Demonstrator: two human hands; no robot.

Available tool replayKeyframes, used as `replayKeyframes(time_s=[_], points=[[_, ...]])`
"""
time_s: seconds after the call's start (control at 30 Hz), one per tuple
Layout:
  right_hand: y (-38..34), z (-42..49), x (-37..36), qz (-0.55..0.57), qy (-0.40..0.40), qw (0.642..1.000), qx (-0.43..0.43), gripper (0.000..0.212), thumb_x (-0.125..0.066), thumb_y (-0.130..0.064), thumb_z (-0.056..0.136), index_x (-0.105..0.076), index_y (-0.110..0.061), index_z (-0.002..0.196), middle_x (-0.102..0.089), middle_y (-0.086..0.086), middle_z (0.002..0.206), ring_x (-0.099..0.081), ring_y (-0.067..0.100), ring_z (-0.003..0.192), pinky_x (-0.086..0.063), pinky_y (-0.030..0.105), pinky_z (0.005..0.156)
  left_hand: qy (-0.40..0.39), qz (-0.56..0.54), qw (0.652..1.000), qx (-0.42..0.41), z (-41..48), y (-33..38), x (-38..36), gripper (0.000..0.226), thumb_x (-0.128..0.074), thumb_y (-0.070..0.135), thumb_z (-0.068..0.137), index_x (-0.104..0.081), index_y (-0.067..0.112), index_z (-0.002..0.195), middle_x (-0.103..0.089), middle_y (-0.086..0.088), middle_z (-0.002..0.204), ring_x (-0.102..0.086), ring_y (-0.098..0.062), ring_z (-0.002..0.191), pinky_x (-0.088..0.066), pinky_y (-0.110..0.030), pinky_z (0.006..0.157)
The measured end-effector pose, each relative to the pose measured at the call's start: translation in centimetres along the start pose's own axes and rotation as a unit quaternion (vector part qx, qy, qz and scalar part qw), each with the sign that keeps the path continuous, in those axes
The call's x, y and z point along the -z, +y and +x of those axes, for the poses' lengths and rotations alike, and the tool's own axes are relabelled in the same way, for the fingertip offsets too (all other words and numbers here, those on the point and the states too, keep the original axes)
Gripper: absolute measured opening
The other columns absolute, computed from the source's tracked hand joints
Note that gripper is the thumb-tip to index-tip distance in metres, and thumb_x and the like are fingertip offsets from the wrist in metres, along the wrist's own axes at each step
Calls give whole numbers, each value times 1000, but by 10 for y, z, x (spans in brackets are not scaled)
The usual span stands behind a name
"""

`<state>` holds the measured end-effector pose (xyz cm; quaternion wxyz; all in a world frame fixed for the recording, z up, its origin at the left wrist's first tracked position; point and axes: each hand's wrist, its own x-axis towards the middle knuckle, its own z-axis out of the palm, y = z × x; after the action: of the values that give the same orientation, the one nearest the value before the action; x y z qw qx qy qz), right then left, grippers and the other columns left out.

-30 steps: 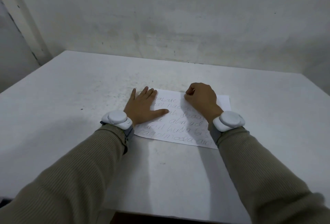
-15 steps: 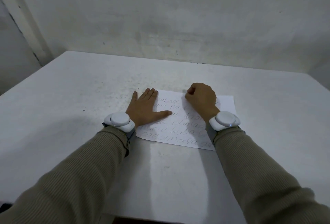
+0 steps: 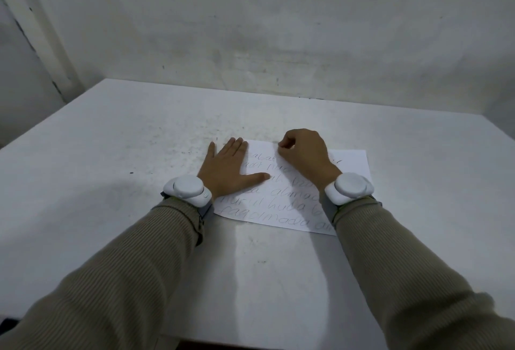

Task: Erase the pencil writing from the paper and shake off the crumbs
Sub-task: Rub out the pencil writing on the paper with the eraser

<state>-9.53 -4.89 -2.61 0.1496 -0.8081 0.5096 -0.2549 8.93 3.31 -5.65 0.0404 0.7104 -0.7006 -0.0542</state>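
A white sheet of paper (image 3: 351,171) with several lines of pencil handwriting lies flat on the table. My left hand (image 3: 225,171) presses on its left edge with fingers straight and spread, the thumb pointing across the writing. My right hand (image 3: 305,155) rests on the upper middle of the sheet with its fingers curled. Its fingertips pinch a small eraser (image 3: 281,145) against the top line of writing, and the eraser is almost wholly hidden by the fingers. Both wrists wear white round bands.
The table (image 3: 139,154) is white and scuffed, with dark specks and marks left of the paper. A bare grey wall (image 3: 278,29) rises just behind its far edge. The near edge runs under my forearms.
My right hand has shifted slightly left along the top line of the paper. My left hand stays flat on the left edge. The view has drifted a little.
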Motion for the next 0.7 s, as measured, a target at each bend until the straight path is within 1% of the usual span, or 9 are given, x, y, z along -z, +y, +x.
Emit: replayKeyframes(time_s=[0.07, 0.17, 0.23, 0.37, 0.4, 0.5, 0.57, 0.63, 0.7], points=[[2, 0, 3, 5, -17, 1000, 7, 8, -64, -18, 81, -72, -16, 80, -71, -5, 84, -63, 16, 83, -53, 34, 76, -3, -1, 1000, 1, 0, 0, 1, 131, -2, 95, 56, -1, 13, 158, 3, -1, 166, 5, -14, 152, 6, -53, 121], [14, 0, 10, -47, 25, 998, -18, 12, -60, -19, 82, -71, -16, 78, -70, -2, 82, -63, 20, 81, -53, 38, 75, -3, -1, 1000, 3, 0, 0, 1, 132, -1, 95, 55, -1, 13, 158, 3, 0, 166, 5, -13, 152, 6, -52, 121], [16, -2, 10, -52, 41, 998, -17, 13, -59, -17, 82, -70, -14, 77, -71, -1, 81, -63, 22, 80, -53, 39, 75, -5, 0, 1000, 4, 0, -1, 0, 132, -1, 96, 56, 0, 13, 158, 3, 0, 166, 6, -13, 152, 6, -52, 121], [4, -7, 5, -22, -12, 999, 46, 10, -62, -18, 82, -71, -14, 79, -71, -2, 79, -63, 19, 82, -52, 36, 77, -1, -1, 1000, 2, 0, 1, 0, 131, -2, 95, 57, -1, 12, 158, 2, -1, 166, 4, -15, 152, 5, -53, 121], [5, -6, 5, -29, -14, 998, 52, 10, -62, -19, 83, -71, -15, 79, -71, -2, 79, -62, 19, 82, -52, 37, 77, 0, -1, 1000, 2, 0, 1, 0, 130, -3, 95, 57, -2, 12, 158, 1, -1, 166, 4, -15, 152, 5, -53, 121], [15, -2, 7, -60, 23, 998, 25, 12, -60, -20, 83, -70, -14, 78, -71, 0, 79, -59, 23, 85, -51, 40, 77, -1, -1, 1000, 4, 1, 1, 0, 131, -2, 95, 57, -1, 13, 158, 2, -1, 166, 5, -14, 152, 6, -53, 121], [15, -2, 6, -61, 37, 997, 17, 12, -59, -18, 83, -70, -14, 79, -71, 1, 80, -60, 25, 85, -51, 39, 76, -4, -2, 1000, 6, 1, 1, 1, 131, -2, 95, 56, -1, 13, 158, 3, 0, 166, 5, -14, 152, 6, -53, 121], [9, -5, 4, -48, 22, 998, 42, 11, -61, -18, 82, -71, -16, 79, -71, -1, 79, -62, 21, 82, -52, 37, 75, -3, 0, 1000, 5, 1, 0, 1, 131, -2, 95, 56, -1, 12, 158, 2, -1, 166, 5, -14, 152, 6, -53, 121], [5, -8, 5, -15, -17, 998, 60, 7, -65, -20, 81, -71, -17, 79, -71, -6, 79, -63, 15, 80, -52, 33, 76, -3, 3, 1000, 4, 1, 0, 0, 130, -5, 96, 59, -1, 12, 157, 2, -1, 166, 4, -14, 152, 5, -54, 121]])
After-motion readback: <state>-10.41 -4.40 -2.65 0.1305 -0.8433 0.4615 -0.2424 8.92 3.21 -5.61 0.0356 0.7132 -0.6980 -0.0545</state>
